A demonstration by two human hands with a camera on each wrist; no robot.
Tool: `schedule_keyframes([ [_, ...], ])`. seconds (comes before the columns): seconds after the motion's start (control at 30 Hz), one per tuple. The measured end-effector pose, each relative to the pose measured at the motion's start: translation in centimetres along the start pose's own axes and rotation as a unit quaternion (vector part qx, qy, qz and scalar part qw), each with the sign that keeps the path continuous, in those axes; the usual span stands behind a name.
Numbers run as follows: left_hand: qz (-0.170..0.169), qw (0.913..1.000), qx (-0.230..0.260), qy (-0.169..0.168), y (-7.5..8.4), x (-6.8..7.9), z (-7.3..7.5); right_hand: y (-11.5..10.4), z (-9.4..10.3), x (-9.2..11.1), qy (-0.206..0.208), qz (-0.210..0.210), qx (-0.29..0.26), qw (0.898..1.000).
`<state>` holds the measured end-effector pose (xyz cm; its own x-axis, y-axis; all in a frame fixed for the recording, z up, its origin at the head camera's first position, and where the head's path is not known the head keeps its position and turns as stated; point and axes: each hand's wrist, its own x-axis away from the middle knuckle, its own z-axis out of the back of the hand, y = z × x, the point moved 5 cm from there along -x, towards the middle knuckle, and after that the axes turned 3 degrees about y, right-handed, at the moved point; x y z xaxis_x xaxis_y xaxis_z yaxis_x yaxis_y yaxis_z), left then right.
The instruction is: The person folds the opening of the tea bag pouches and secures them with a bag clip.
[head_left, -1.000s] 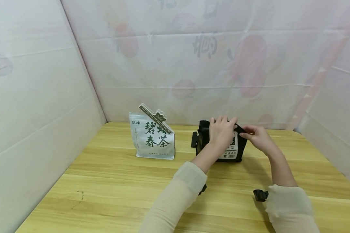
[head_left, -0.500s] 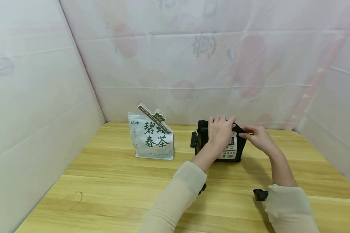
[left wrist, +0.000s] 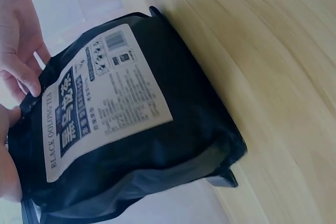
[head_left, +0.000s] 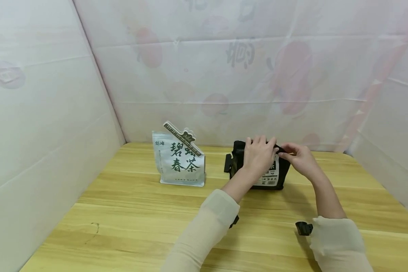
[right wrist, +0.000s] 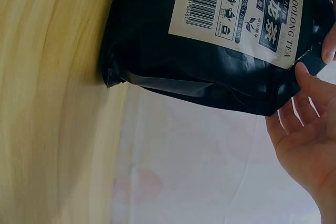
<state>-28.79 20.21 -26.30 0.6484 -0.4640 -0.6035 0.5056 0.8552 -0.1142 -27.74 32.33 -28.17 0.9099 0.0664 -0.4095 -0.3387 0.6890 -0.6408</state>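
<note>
Black bag [left wrist: 126,119] gripped at its top

Two bags stand on one table [head_left: 139,215]: the black bag on the right, and well apart to its left, a white bag [head_left: 181,172]. One clip [head_left: 183,139] sits slantwise across the white bag's upper right corner. One label [left wrist: 100,98] on the black bag reads "BLACK OOLONG TEA". Neither bag's contents can be seen.

Two hands hold the black bag: the left hand [head_left: 259,155] has its fingers bent over the top edge; the right hand [head_left: 300,160] pinches the upper right corner, thumb in front. One black piece [head_left: 228,163] shows by its left side.
</note>
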Motion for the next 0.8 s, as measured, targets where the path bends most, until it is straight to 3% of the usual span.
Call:
schedule_keyframes([
  [0.27, 0.003, 0.9999, -0.006, 0.009, -0.27, 0.27, -0.15, 0.21, 0.05, -0.12, 0.013, 0.014, 0.015, 1.000],
  [0.4, 0.008, 0.9999, 0.003, 0.014, -0.30, 0.22, -0.16, 0.37, 0.08, -0.20, 0.016, -0.005, 0.011, 1.000],
  [0.8, 0.015, 0.9986, 0.008, 0.049, -0.20, 0.10, 0.10, 0.42, 0.29, -0.03, 0.013, 0.004, 0.004, 1.000],
])
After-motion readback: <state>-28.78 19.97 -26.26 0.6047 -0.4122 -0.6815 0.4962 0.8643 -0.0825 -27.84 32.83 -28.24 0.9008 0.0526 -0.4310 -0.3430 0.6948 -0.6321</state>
